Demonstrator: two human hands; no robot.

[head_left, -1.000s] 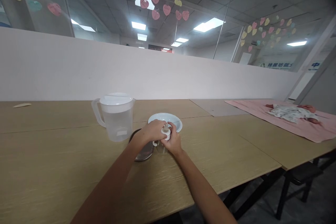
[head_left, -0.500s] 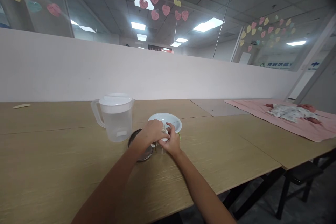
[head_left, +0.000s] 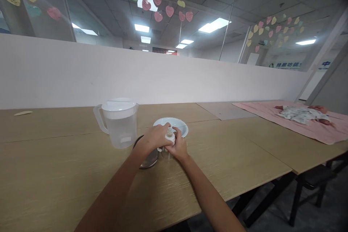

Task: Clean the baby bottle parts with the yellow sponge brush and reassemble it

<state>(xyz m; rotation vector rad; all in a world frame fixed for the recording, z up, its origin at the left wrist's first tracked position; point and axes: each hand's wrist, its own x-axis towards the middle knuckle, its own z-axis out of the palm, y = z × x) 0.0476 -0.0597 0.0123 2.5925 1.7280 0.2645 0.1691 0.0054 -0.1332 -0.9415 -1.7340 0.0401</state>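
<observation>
Both hands meet at a small bottle part with a white collar and a clear nipple-like tip [head_left: 170,136]. My left hand [head_left: 156,137] is closed on its left side, fingers at the collar. From the right, my right hand [head_left: 178,146] wraps round it; the lower part is hidden by the fingers. Behind the hands is a white bowl [head_left: 182,126]. Under my left wrist lies a round metal-rimmed dish [head_left: 150,161], partly covered. A lidded clear pitcher [head_left: 121,125] stands to the left.
The wooden table [head_left: 67,174] runs along a white wall [head_left: 81,72]. At the right, a doll in patterned clothes [head_left: 300,114] lies on a pink cloth [head_left: 261,110]. A flat, pale oval piece [head_left: 23,113] is at the far left. A dark stool [head_left: 311,179] stands below.
My left hand has shifted slightly left off the top, so the clear tip and white collar show more. The camera view has moved slightly.
</observation>
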